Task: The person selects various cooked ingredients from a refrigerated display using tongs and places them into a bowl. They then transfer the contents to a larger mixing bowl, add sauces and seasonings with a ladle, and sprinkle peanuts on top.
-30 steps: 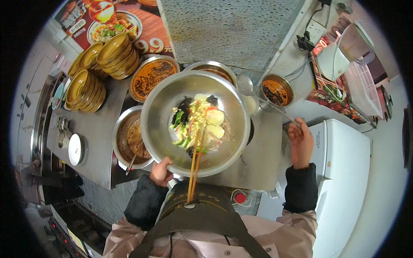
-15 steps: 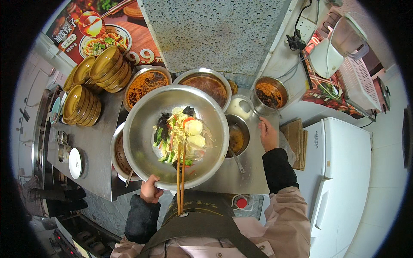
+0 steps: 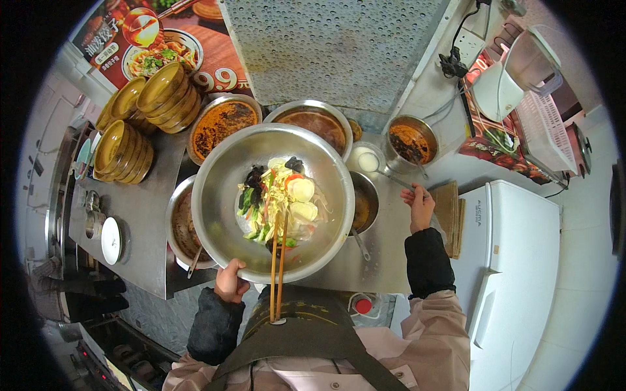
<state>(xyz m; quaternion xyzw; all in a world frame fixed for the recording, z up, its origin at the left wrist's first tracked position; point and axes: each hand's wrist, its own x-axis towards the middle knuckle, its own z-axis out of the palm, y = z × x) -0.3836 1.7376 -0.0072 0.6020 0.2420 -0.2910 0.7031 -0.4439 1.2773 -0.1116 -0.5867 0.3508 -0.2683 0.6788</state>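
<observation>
My left hand [image 3: 231, 281] grips the near rim of a large metal mixing bowl [image 3: 215, 195], fingers wrapped round its edge. Inside the bowl lies a heap of mixed food [image 3: 280, 202]: shredded vegetables, black fungus, greens and pale round slices. A pair of wooden chopsticks [image 3: 277, 280] leans in the bowl, pointing toward me. Off to the right, my right hand [image 3: 420, 207] is closed on the handle of a spoon [image 3: 398, 181]. The spoon's head, holding something white, is over a small round container [image 3: 355, 156] of white seasoning.
Sauce pots stand behind the bowl: a chili-oil basin [image 3: 225, 124], a brown-sauce basin [image 3: 319, 127] and a saucepan [image 3: 412, 146]. Another pot [image 3: 366, 202] sits on its right, a basin [image 3: 179, 221] on its left. Stacked brown bowls [image 3: 120, 156] and a white freezer [image 3: 515, 260] flank the counter.
My right hand has drawn back toward me and slightly right, and now has the spoon lifted with white stuff in its head. The bowl has shifted slightly right, still in my left hand.
</observation>
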